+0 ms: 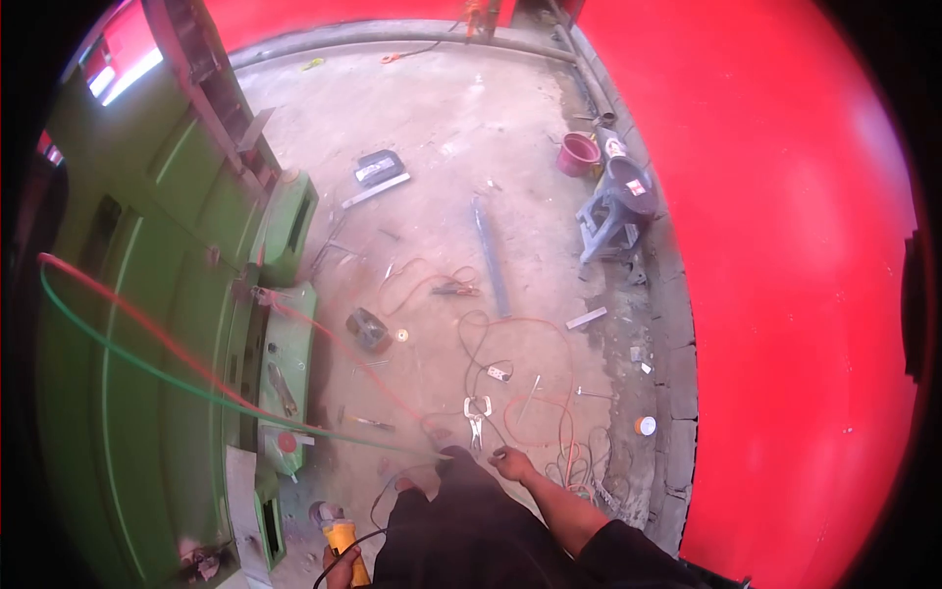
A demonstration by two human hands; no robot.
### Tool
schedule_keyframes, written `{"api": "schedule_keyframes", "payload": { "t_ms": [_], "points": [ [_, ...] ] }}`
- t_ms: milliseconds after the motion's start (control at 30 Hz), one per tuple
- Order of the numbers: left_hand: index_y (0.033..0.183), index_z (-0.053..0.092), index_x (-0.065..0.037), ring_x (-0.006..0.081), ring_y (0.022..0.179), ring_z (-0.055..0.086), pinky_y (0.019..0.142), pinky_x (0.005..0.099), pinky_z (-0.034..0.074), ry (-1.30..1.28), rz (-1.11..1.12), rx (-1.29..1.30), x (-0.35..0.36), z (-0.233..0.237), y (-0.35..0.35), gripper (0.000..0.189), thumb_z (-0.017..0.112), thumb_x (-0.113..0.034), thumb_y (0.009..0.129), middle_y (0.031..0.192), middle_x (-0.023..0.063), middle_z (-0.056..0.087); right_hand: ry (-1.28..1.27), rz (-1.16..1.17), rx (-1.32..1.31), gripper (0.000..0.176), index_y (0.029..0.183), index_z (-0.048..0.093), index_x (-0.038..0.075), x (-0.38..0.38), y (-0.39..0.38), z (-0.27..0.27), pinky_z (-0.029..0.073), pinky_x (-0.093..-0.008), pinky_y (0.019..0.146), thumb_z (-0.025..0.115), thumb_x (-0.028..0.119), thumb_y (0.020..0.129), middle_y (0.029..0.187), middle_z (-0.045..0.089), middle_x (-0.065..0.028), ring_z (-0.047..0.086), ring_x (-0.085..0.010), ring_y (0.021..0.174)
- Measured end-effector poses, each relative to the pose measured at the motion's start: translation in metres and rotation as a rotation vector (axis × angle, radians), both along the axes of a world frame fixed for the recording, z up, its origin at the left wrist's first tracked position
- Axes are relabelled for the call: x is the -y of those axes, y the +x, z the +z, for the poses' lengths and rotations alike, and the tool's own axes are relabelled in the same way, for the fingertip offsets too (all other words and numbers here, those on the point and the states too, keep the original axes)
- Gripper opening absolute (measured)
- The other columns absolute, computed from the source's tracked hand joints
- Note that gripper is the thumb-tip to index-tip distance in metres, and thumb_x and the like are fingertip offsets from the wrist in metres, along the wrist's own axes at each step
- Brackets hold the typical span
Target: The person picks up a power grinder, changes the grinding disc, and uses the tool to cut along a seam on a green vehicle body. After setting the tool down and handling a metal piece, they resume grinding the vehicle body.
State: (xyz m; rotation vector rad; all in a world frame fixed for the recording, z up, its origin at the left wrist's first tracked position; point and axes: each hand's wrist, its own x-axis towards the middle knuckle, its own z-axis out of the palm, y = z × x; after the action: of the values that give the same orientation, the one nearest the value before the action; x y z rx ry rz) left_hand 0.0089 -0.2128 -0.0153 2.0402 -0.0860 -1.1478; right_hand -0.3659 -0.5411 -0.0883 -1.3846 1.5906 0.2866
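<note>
My left hand (341, 567) is wrapped round the yellow body of an angle grinder (340, 537), low in the view beside the green metal structure. The grinder's head points up, and its black cord (368, 537) runs across my dark clothing. My right hand (509, 463) hangs in front of my body with its fingers curled; whether anything small is inside them is hidden. Just beyond it, a locking C-clamp (476, 427) with wide jaws lies on the floor. A thin dark cable (497, 430) passes close to my right fingers.
Green metal framework (147, 285) stands at left, a red wall (785, 294) at right. Red and green hoses (177, 339) loop across the left side. Tangled cables (572, 432), a metal bar (488, 250) and a toolbox (380, 167) lie on the floor. A grey stool (618, 211) stands by the wall.
</note>
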Motion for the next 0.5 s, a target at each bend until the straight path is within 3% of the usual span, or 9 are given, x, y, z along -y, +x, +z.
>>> {"api": "schedule_keyframes", "payload": {
  "t_ms": [267,433,500],
  "points": [
    [0.102,0.059,0.0,0.0195,0.073,0.064,0.068,0.0321,0.052,0.019,0.078,-0.011,0.022,0.013,-0.052,0.032,0.075,-0.004,0.074,0.085,0.0073,0.065,0.002,0.015,0.023,0.049,0.117,0.065,0.006,0.068,-0.026,0.008,0.045,-0.0377,0.098,0.064,0.043,0.085,0.118,0.065,-0.0178,0.06,-0.031,0.114],
    [0.099,0.062,0.0,0.0191,0.071,0.065,0.066,0.0316,0.053,0.019,0.087,-0.005,0.024,0.012,-0.057,0.027,0.074,-0.003,0.075,0.083,0.0071,0.066,0.028,0.03,0.035,0.049,0.117,0.066,0.007,0.052,-0.034,-0.004,0.043,-0.0386,0.101,0.063,0.044,0.085,0.121,0.063,-0.0181,0.058,-0.0328,0.117],
    [0.098,0.063,0.001,0.019,0.071,0.065,0.066,0.0314,0.053,0.013,0.095,-0.005,0.026,0.013,-0.057,0.025,0.073,-0.003,0.076,0.082,0.007,0.066,0.043,0.001,0.024,0.048,0.112,0.068,0.007,0.036,-0.038,-0.026,0.047,-0.0378,0.097,0.067,0.045,0.083,0.114,0.066,-0.0194,0.061,-0.0317,0.111]
  ]
}}
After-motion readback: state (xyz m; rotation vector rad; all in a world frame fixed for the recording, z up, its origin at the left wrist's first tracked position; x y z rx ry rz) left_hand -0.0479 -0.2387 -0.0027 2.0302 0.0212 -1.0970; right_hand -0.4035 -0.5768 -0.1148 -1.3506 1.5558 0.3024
